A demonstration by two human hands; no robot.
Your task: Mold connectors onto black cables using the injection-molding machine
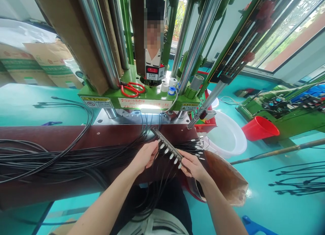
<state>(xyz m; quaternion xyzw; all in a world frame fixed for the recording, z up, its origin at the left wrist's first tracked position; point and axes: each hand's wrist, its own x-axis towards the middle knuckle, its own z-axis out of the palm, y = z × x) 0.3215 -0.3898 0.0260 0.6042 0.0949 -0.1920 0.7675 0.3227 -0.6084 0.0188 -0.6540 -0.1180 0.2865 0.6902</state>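
Observation:
My right hand (191,164) is closed around the lower end of a narrow metal bar (169,145), held slanted above the brown bench. Several silvery connectors (171,156) stick out in a row from its near edge, their black cables hanging toward my lap. By the bar's upper part, my left hand (151,153) pinches a black cable (156,154) close to the first connector; the fingertips are partly hidden. Beyond the bar's far end stands the green press (101,93), with more cables running beneath its lit front edge.
Bundled black cables (76,160) cover the bench (119,132), their metal ends (199,147) lying at the right. Red-handled scissors (132,89) and tape rolls rest on the press. A white tub (238,140), a red bucket (260,128) and a pole (279,150) are at right.

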